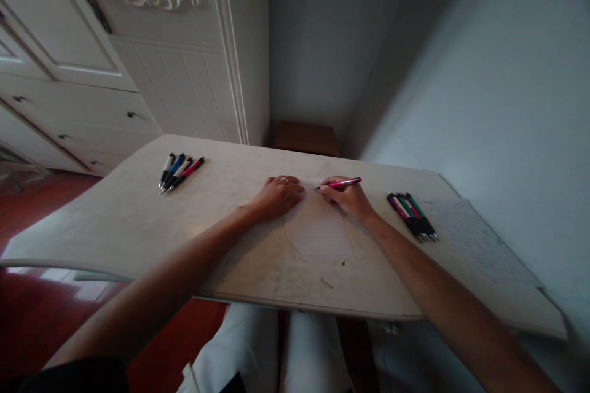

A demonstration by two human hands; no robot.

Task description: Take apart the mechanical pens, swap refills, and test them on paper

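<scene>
A lined sheet of paper (318, 230) lies on the pale table in front of me. My right hand (342, 196) grips a pink and black pen (345, 183), its tip down near the upper part of the sheet. My left hand (279, 198), with a ring on one finger, rests flat at the sheet's upper left edge, fingers stretched out. To the right of my right hand lies a row of several pens (412, 216) with dark grips. Farther left on the table is another group of several pens (179, 172), white, blue and pink.
The table (239, 166) has a worn, stained top. A written-on sheet (479, 239) lies at its right end by the wall (520, 104). White cabinets (184, 86) stand behind on the left, and a brown box-like piece (306, 137) sits beyond the far edge.
</scene>
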